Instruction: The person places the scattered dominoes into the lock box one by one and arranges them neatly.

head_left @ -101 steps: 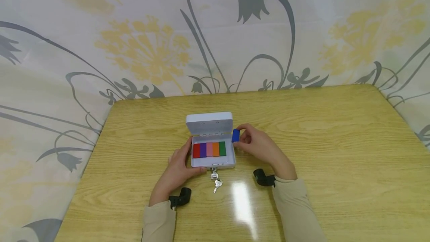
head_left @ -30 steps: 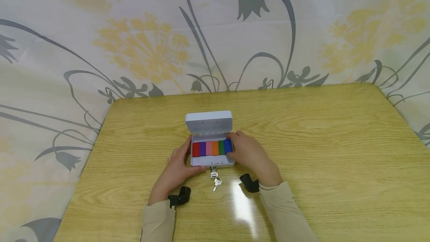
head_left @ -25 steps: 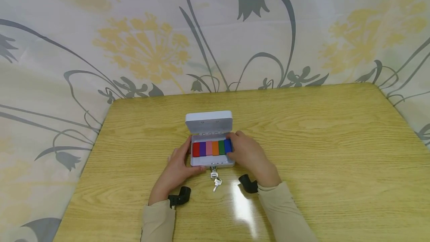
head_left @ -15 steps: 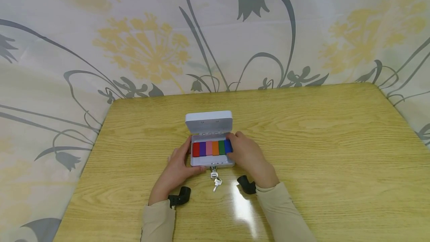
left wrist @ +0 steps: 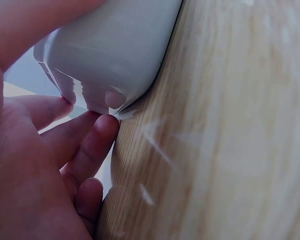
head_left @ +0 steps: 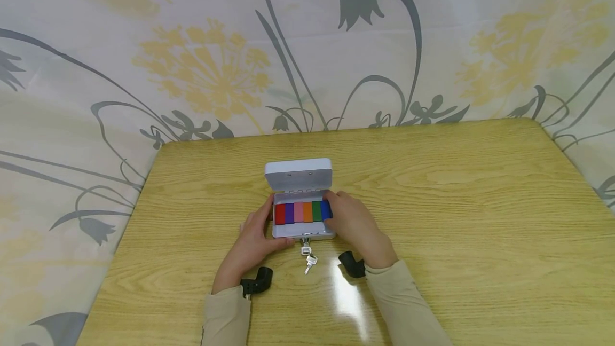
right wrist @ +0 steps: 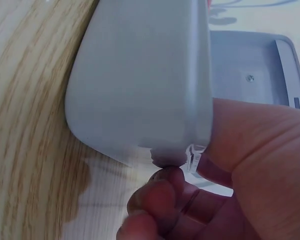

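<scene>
A small white metal cash box (head_left: 288,232) stands on the table with its lid (head_left: 298,176) raised. Inside lies a row of coloured blocks: red (head_left: 280,214), purple, pink, orange, green (head_left: 316,211) and, at the right end, blue (head_left: 325,209). My left hand (head_left: 252,242) grips the box at its left side, thumb along the front; the left wrist view has its fingertips against the wall (left wrist: 110,45). Thumb and forefinger of my right hand (head_left: 355,223) reach over the right rim and hold the blue block's ends. Outside, its other fingers curl near the box wall (right wrist: 135,75).
A key (head_left: 306,250) sits in the lock at the box's front, and a second key (head_left: 310,264) hangs from it onto the wood-grain table (head_left: 456,218). A flower-patterned curtain (head_left: 307,57) stands behind the table and at its sides.
My right hand has carried the blue block from above the box's right rim down into the row beside the green one. Lately its wrist shifted slightly left; the left hand has stayed put.
</scene>
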### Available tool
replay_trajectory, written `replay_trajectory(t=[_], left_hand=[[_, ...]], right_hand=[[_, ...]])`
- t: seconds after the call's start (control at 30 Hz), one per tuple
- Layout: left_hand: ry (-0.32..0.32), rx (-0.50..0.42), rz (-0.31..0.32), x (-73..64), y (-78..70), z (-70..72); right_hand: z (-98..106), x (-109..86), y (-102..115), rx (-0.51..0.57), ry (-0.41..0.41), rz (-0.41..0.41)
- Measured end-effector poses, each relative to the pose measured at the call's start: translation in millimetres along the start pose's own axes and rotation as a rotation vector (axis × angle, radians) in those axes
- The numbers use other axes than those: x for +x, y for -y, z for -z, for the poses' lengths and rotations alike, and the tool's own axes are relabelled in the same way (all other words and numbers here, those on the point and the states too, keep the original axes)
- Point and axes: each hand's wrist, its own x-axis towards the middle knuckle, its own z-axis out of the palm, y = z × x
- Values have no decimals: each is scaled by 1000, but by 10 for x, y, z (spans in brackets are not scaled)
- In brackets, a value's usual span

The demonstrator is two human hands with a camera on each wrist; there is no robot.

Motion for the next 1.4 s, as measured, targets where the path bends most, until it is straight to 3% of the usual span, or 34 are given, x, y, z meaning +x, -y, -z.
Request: replay_trajectory(t=[1.4], left_hand=[[14,-17,4,3,2,8]], right_hand=[[-65,27,-21,23,-12,-1]])
